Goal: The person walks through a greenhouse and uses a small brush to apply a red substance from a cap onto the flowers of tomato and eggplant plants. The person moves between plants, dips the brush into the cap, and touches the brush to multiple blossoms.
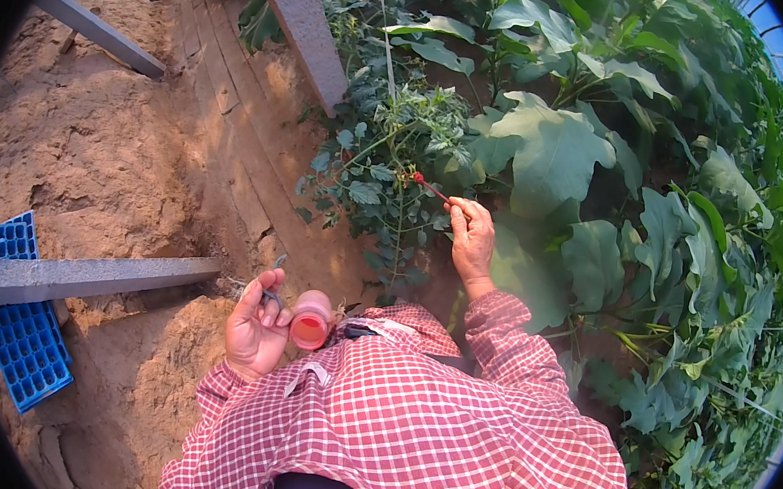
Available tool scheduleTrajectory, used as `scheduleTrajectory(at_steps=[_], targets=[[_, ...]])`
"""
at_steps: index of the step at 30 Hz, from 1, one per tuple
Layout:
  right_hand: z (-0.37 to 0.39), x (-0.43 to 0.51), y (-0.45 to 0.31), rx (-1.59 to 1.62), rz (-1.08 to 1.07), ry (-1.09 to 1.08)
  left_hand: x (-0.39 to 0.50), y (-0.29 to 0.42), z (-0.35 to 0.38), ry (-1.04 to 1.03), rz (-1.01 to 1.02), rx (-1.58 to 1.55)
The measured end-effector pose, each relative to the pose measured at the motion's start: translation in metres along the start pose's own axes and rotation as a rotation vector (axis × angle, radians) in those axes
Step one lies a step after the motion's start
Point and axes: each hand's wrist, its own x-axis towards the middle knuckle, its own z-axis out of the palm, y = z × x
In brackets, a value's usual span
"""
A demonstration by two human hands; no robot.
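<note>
My right hand (473, 242) holds a thin stick, a brush or swab, by its near end. Its red tip (418, 177) is at the small flowers of a tomato plant (401, 146), whose stem runs up beside a white string (386, 32). Lower left, my left hand (258, 327) is palm up with bent fingers; a small grey-green thing (272, 297) lies between them. Against its fingertips is a clear jar (311, 320) with red liquid or residue at its open mouth. How the jar is held is partly hidden.
Broad-leaved plants, apparently eggplant (549, 146), fill the right side. A slanting concrete post (299, 23) stands near the tomato plant. Another concrete post (91, 279) crosses blue seedling trays (28, 351) on the left. Bare soil (104, 146) and a brick edging (233, 123) lie between.
</note>
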Motion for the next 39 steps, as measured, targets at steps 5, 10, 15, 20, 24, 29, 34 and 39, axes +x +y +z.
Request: scheduleTrajectory(at_steps=[5, 10, 15, 20, 24, 29, 34, 39], targets=[[0.012, 0.015, 0.009, -0.156, -0.028, -0.046, 0.003, 0.0, 0.0, 0.008, -0.019, -0.006], [-0.006, -0.003, 0.01, -0.062, 0.047, -0.009, 0.004, 0.002, -0.001, -0.014, -0.013, -0.016], [0.017, 0.002, 0.014, -0.115, -0.029, -0.038, 0.004, 0.002, -0.001, 0.013, -0.007, 0.007], [0.022, 0.01, 0.017, -0.17, -0.033, -0.029, 0.003, 0.002, 0.0, 0.002, -0.017, 0.006], [0.002, 0.002, 0.006, 0.083, 0.085, 0.073, -0.001, 0.001, -0.003, 0.007, 0.004, -0.011], [0.02, 0.017, -0.004, -0.072, -0.017, -0.046, -0.003, -0.002, -0.004, 0.026, 0.002, -0.007], [0.028, 0.019, 0.0, -0.012, 0.016, 0.086, -0.006, -0.003, -0.003, -0.011, 0.035, -0.036], [0.042, 0.034, -0.002, -0.112, 0.013, -0.06, -0.008, -0.004, -0.003, 0.009, 0.035, -0.051]])
